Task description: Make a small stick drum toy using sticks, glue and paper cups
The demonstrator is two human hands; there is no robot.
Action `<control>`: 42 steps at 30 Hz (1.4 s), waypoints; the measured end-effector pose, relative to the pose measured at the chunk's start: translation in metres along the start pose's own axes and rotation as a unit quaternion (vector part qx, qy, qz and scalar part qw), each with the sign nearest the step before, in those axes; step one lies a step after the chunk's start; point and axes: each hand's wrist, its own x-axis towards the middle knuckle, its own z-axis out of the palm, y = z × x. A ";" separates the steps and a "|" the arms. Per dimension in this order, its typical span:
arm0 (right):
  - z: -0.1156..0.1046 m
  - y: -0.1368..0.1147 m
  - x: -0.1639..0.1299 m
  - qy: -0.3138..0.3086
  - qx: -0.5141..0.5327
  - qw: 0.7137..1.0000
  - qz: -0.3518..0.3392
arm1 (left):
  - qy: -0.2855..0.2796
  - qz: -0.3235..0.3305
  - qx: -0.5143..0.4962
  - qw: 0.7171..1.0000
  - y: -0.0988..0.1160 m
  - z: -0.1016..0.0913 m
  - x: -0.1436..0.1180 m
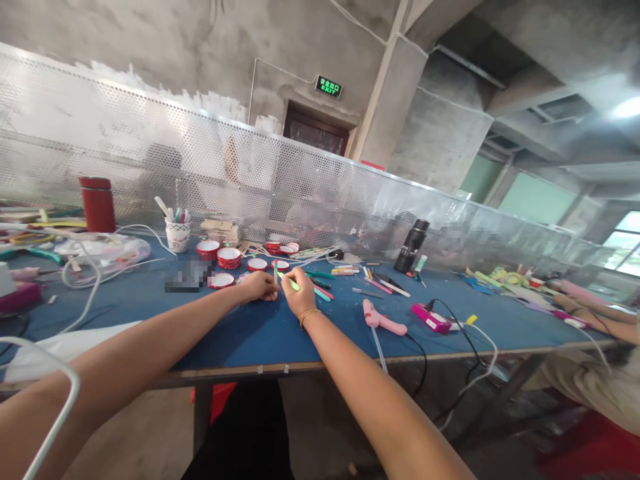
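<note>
Above the blue table [240, 347], my left hand [260, 287] pinches a thin, flat, pale stick [275, 275] upright, its upper end coloured green. Close beside it, my right hand [300, 293] is closed around a light yellow-green marker [294, 285], held like a pen near the stick. Whether the marker's tip touches the stick is too small to tell. Behind my hands lie several round red-and-white pieces, one of them a small tub [229, 258]. More markers [345, 271] lie to the right of my hands.
A pink glue gun [383, 320] and a magenta box [430, 318] with cables lie at right. A black bottle [413, 245], a pen cup [177, 235] and a red thermos [97, 204] stand along the perforated metal screen [310, 193]. Another person's arm [605, 320] reaches in far right.
</note>
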 end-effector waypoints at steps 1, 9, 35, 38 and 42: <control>0.000 0.000 0.000 0.005 -0.003 1.000 0.005 | 0.000 -0.001 0.004 1.000 0.000 0.000 0.000; 0.000 -0.001 0.000 -0.004 0.005 1.000 -0.007 | 0.000 -0.004 0.002 1.000 0.002 0.000 -0.002; 0.000 0.000 0.001 0.007 -0.037 0.999 0.005 | 0.009 -0.014 0.029 0.999 0.007 0.001 -0.006; 0.000 0.000 0.000 0.004 -0.025 1.000 -0.001 | 0.003 -0.012 0.024 1.000 0.007 0.000 -0.006; 0.000 0.000 0.000 -0.008 -0.018 1.000 -0.010 | 0.005 -0.011 0.017 1.000 0.006 0.000 -0.005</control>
